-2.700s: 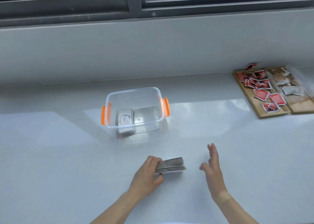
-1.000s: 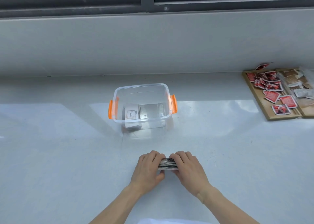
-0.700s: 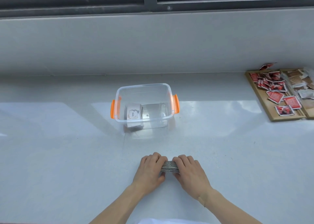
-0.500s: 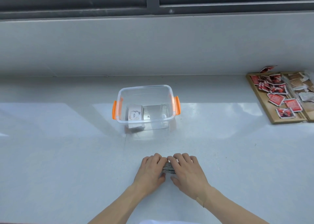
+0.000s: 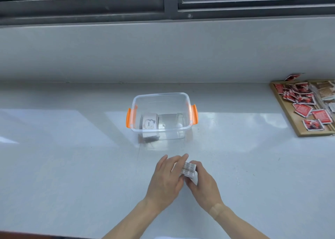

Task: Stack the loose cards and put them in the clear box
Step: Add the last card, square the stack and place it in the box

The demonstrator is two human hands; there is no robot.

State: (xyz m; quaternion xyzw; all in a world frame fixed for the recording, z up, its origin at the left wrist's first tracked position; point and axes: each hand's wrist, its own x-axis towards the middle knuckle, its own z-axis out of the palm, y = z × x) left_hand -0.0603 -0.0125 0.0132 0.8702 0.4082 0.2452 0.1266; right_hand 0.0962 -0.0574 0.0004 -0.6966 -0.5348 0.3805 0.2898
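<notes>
- Stack of cards (image 5: pixel 188 168) low and centre in the frame, pinched between both hands just above the pale surface (image 5: pixel 72 166); striped card edges facing the camera.
- Left hand (image 5: pixel 167 179) closed around the stack's left side, fingers curled over the top, grip pressed onto the cards.
- Right hand (image 5: pixel 203 182) closed against the stack's right side and lower corner, grip likewise pinching the cards.
- Clear box (image 5: pixel 161 98) with orange handles above the hands, mid-frame, lidless, standing apart from the stack with bare surface between.
- Inside the box, toward its left side, another small pile of cards (image 5: pixel 149 122); top card white with a printed word, hard to read.
- Wooden tray (image 5: pixel 288 119) at the right edge of the frame, well apart from the hands, strewn with red packets (image 5: pixel 302 110) and some brownish ones; cut off by the frame edge.
- One red packet (image 5: pixel 292 77) beyond the tray's far corner, against the wall.
- Grey wall and dark window frame (image 5: pixel 170 3) across the top.
- Lower part of the stack hidden by fingers; whether resting on the surface or lifted, cannot tell.
- Bottom of the box blurred by reflections and glare.
</notes>
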